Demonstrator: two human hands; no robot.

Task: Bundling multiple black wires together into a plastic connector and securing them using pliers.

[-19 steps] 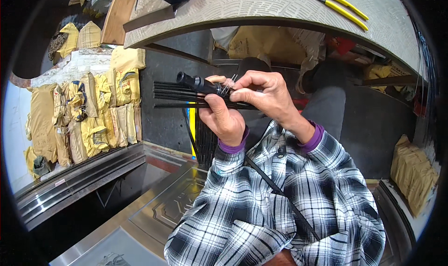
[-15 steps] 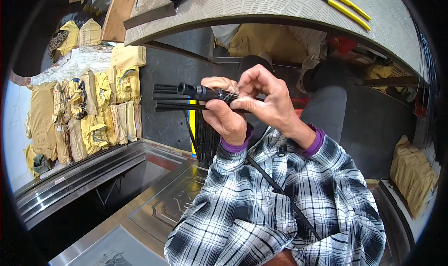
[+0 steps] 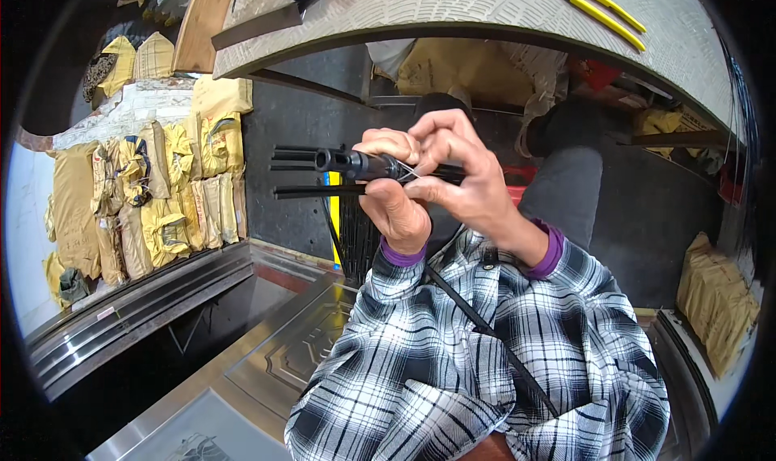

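My left hand is closed around a black tubular piece, its round hollow end facing left; it looks like an umbrella runner. Several thin black rods, like umbrella ribs, stick out leftward beside it, and dark rod ends show past the right side of my fingers. A fine silvery wire loops at the tube's right end. Thumb and bent fingers of my right hand close in at this wire, apparently pinching it; the fingertips are partly blurred.
Yellow-handled cutting pliers lie on the patterned worktable ahead. A bundle of black rods stands below my left hand. Yellow wrapped packages are stacked at left, another package at right. A person's leg is under the table.
My right hand has drawn its fingers in and curled them more at the wire. The tube has shifted slightly to the right and turned its open end more toward view.
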